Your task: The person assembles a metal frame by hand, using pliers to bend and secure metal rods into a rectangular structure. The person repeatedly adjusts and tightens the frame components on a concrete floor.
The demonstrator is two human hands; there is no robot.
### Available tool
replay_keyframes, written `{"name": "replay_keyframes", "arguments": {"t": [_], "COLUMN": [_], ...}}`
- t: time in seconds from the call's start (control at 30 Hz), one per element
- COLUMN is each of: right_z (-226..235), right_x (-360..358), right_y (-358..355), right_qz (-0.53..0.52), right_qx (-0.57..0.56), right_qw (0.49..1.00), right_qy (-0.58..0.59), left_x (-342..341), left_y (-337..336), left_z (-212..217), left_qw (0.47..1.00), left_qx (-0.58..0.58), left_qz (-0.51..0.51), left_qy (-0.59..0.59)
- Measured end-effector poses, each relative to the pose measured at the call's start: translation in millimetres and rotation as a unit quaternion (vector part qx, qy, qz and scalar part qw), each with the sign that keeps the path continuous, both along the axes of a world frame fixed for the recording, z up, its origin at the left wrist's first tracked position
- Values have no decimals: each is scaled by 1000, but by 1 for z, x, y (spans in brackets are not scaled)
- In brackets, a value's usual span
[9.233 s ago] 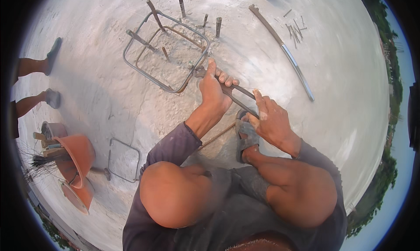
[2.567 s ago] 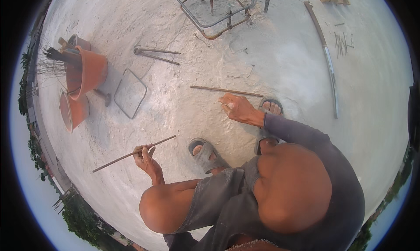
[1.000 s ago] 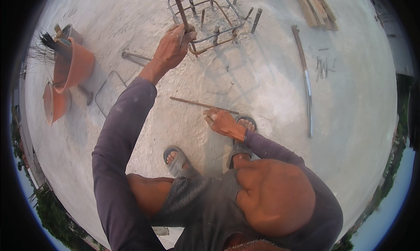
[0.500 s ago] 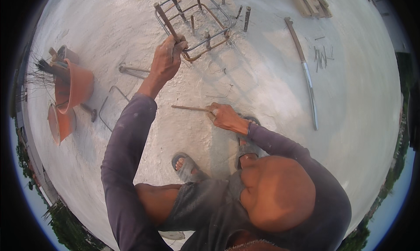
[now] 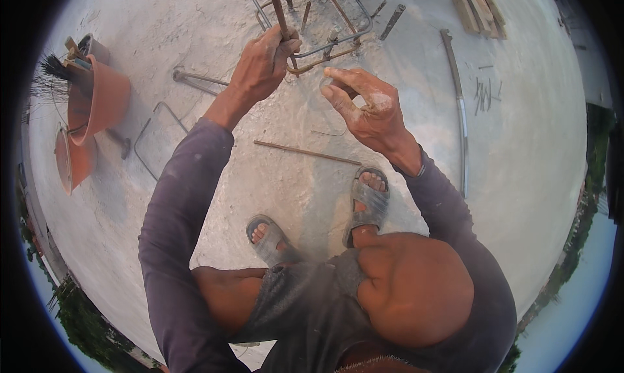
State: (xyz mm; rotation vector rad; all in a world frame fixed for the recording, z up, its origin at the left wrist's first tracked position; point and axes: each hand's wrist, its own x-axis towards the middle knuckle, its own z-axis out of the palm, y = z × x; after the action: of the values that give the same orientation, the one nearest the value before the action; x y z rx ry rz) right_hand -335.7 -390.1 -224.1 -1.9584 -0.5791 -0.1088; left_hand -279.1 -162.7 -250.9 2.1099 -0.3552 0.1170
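Note:
My left hand [image 5: 268,57] is closed round a rusty upright rebar [image 5: 276,9] at the near left corner of a rebar cage. A bent steel stirrup [image 5: 331,46] makes the cage's frame, and the hand covers part of that corner. My right hand [image 5: 367,100] is just right of this corner, thumb and forefinger curved toward each other with a gap between their tips. A small greyish patch shows at the fingertips; I cannot make out what it is. On the concrete below both hands lies a thin rusty rod [image 5: 305,152], touched by neither.
Orange buckets [image 5: 107,100] holding tools and wires stand at the left, near bent bars [image 5: 195,80]. At the right lie a long bar [image 5: 460,113], several short rods [image 5: 483,94] and wooden planks [image 5: 478,9]. Short rebar stubs [image 5: 392,20] rise from the concrete beside the cage.
My right hand has let go of the thin rod, now lying on the ground, and has risen toward the cage corner. My left hand still grips the upright rebar; the view has shifted slightly.

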Motion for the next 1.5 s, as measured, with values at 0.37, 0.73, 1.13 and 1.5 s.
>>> {"name": "replay_keyframes", "arguments": {"t": [0.37,0.73,1.13,1.5], "right_z": [89,79,76,68], "right_x": [93,85,92,97], "right_y": [74,88,82,77], "right_qz": [30,-30,36,33], "right_qx": [-70,-87,-45,-17], "right_qw": [996,994,996,995], "right_qy": [-44,-65,-61,-91], "left_x": [-1,-47,-195,-204], "left_y": [6,90,523,474], "left_z": [-9,-33,-157,-114], "left_qw": [998,981,798,826], "left_qx": [32,18,306,442], "left_qz": [-26,111,454,322], "left_qy": [-46,-161,249,138]}}
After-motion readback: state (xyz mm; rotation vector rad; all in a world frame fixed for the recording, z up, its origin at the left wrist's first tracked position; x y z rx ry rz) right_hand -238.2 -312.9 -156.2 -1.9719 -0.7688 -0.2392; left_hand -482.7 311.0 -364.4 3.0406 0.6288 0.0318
